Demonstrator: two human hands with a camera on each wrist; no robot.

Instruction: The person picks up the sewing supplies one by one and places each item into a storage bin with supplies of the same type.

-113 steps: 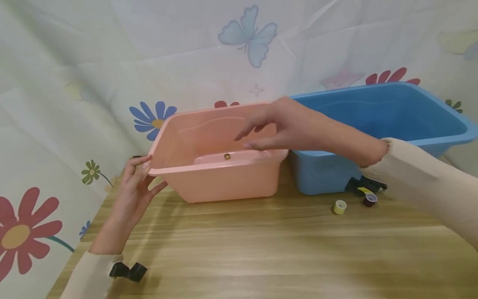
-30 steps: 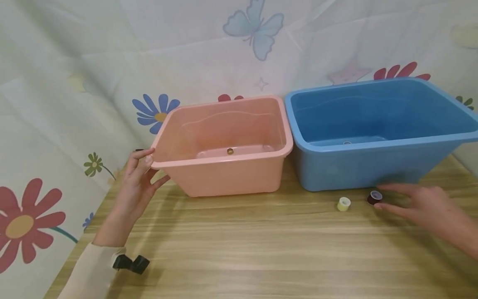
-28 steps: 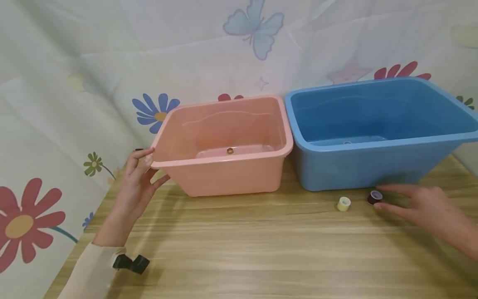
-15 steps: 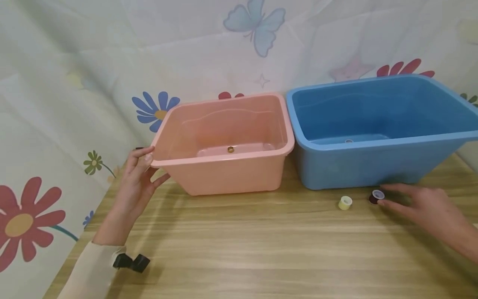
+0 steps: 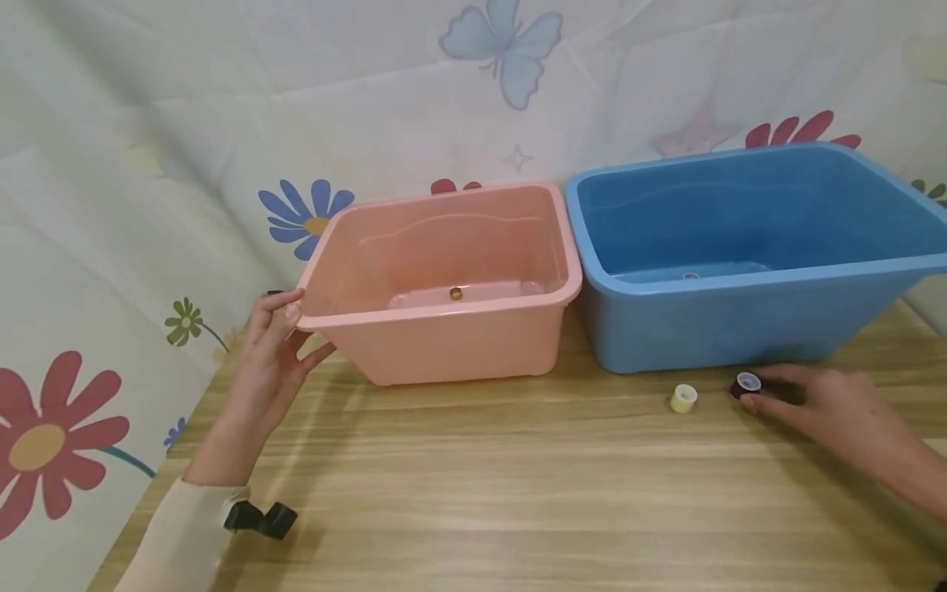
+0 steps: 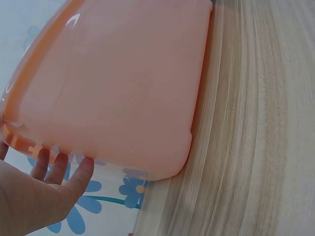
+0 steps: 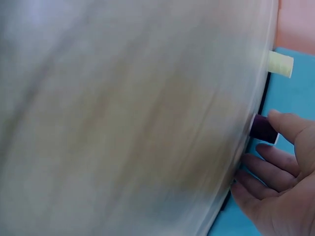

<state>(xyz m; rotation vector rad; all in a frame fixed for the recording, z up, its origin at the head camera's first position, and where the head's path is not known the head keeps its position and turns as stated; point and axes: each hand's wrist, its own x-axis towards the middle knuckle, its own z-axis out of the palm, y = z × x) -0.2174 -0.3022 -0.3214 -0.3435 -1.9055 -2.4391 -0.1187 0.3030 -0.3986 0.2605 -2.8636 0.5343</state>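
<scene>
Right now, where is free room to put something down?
Most room: the table, near side, between left sleeve and right hand. A smaller bare strip lies before the pink tub, left of the yellow roll. Crowded: before the blue tub, where the right hand pinches the dark roll.

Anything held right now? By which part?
Left hand: pink bin, by its rim at the near-left corner. Right hand: thumb against the dark roll, forefinger close by; whether it's pinched can't be told.

Left tub (image 5: 447,341) is peachy pink, right tub (image 5: 710,329) is plain blue. Left roll (image 5: 682,402) is pale yellow, right roll (image 7: 263,129) super dark purple. Bench (image 5: 473,485) is streaky tan woodgrain, and the white backdrop (image 5: 355,115) has red and blue flowers (image 5: 37,448) plus a pale blue butterfly (image 5: 514,57).
</scene>
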